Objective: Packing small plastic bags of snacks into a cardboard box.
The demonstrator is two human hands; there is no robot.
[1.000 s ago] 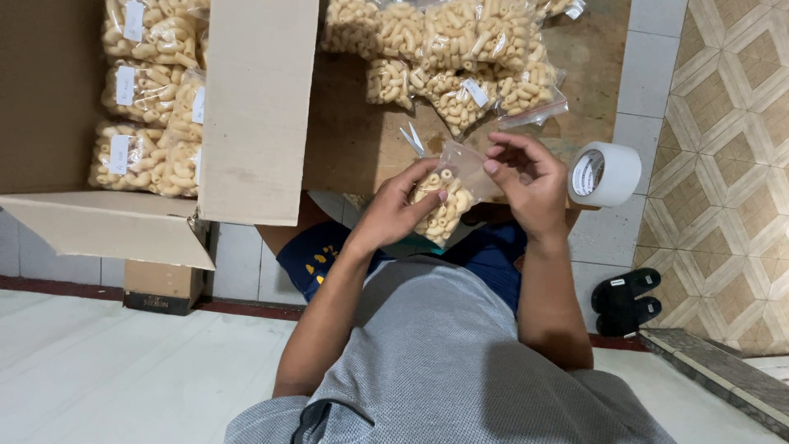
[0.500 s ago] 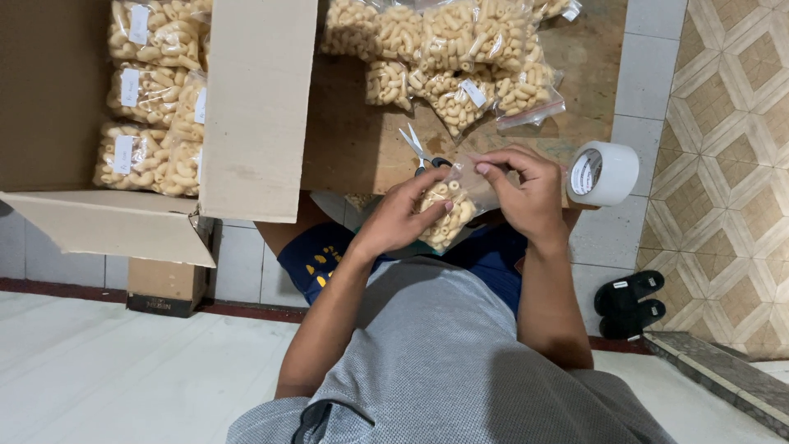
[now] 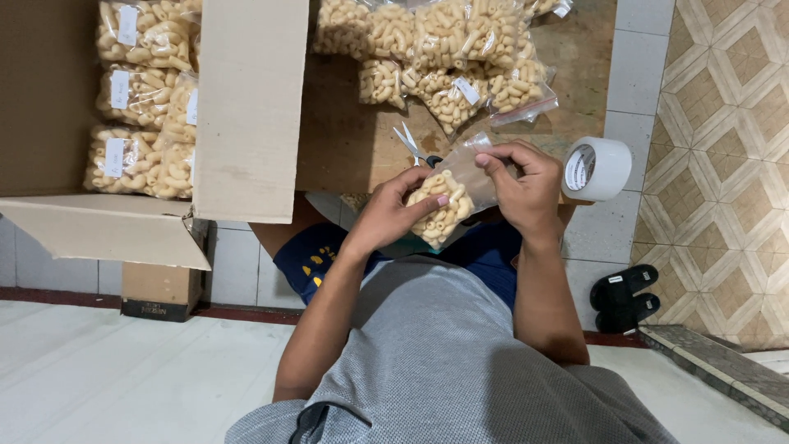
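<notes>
**Both hands working one clear bag of snack tubes at the table edge**

While the head camera is looking straight down, both hands are closing on a small clear plastic bag of pale yellow tube-shaped snacks (image 3: 444,210), which is sitting just off the near edge of the brown wooden table (image 3: 353,148), above the person's lap.

- Left hand (image 3: 393,215): cupping the filled lower part of the bag from the left, fingers curled around it, thumb lying across the front.
- Right hand (image 3: 526,185): fingers pressed together, pinching the empty upper flap of the bag near its mouth.
- Silver scissors with dark handles (image 3: 413,146): lying on the table just beyond the bag, handles partly hidden behind it.
- White roll of tape (image 3: 597,168): standing on its edge at the table's right corner, just beside the right hand; cannot tell if touching.
- Pile of filled clear snack bags with white labels (image 3: 444,57): lying at the far side of the table, well apart from the hands.
- Open brown cardboard box (image 3: 251,107): sitting to the left, flaps spread, holding more labelled snack bags (image 3: 144,107) packed in rows.
- Pair of black sandals (image 3: 626,294): lying on the patterned tile floor at right.
</notes>
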